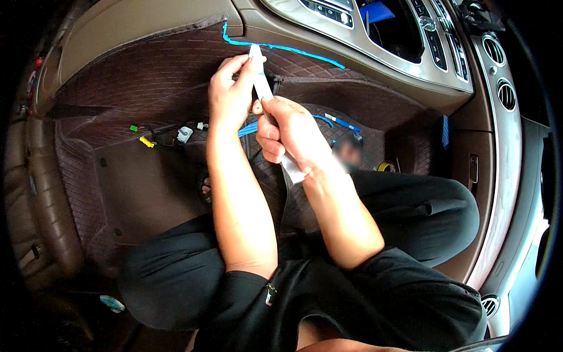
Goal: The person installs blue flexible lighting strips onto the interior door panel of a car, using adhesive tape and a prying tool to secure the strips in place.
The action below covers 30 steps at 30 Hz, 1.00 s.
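Note:
I sit in a car footwell lined with dark brown quilted matting [152,76]. My right hand [290,138] grips a long white plastic pry tool [262,88] by its lower half. The tool's tip points up toward the edge of the console trim. My left hand [231,94] pinches the tool's upper end, near a thin blue strip [281,47] that runs along the seam between matting and console. More blue strip [340,123] lies loose on the floor beyond my hands.
Loose wiring with yellow [146,142], green [134,128] and white connectors [185,134] lies on the floor at left. The centre console with buttons [381,35] and air vents [504,94] curves along the top and right. My black-trousered legs fill the lower frame.

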Each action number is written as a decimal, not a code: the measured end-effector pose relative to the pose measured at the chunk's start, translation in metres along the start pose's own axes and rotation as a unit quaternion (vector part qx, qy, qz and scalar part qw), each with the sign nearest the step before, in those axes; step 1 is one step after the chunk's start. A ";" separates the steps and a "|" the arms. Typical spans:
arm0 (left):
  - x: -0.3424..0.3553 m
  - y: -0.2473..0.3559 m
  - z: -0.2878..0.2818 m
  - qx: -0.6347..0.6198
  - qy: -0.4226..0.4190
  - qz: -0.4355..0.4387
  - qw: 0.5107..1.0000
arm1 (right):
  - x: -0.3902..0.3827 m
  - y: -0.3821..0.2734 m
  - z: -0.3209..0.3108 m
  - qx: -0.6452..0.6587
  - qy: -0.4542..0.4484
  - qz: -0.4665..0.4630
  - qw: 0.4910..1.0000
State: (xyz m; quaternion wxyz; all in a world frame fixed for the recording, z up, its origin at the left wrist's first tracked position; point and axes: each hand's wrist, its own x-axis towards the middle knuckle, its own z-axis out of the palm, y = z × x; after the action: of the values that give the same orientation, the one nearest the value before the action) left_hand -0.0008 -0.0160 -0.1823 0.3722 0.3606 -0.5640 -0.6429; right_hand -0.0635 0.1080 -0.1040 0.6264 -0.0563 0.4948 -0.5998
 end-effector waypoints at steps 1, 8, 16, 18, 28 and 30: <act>0.000 0.001 0.000 0.002 0.004 -0.005 1.000 | 0.001 0.000 -0.002 0.007 -0.005 0.007 1.000; 0.003 0.019 0.010 0.042 -0.004 -0.039 0.998 | 0.002 -0.010 -0.013 -0.018 -0.014 -0.004 1.000; 0.001 -0.002 -0.002 0.018 -0.013 0.020 1.000 | 0.027 0.033 -0.024 -0.216 0.040 -0.127 0.967; 0.000 -0.001 -0.002 0.005 -0.012 0.016 1.000 | 0.028 0.034 -0.024 -0.193 0.033 -0.128 0.972; -0.001 0.007 0.000 0.007 -0.011 -0.012 1.000 | 0.026 0.026 -0.013 -0.114 0.008 -0.079 0.990; -0.002 0.008 -0.001 0.010 -0.002 -0.015 1.000 | 0.023 0.022 -0.008 -0.101 0.008 -0.066 0.993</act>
State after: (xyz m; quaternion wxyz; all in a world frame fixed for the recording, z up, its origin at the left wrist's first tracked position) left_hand 0.0021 -0.0152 -0.1740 0.3582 0.3712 -0.5655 -0.6436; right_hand -0.0580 0.0997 -0.1350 0.5727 -0.1469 0.5533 -0.5867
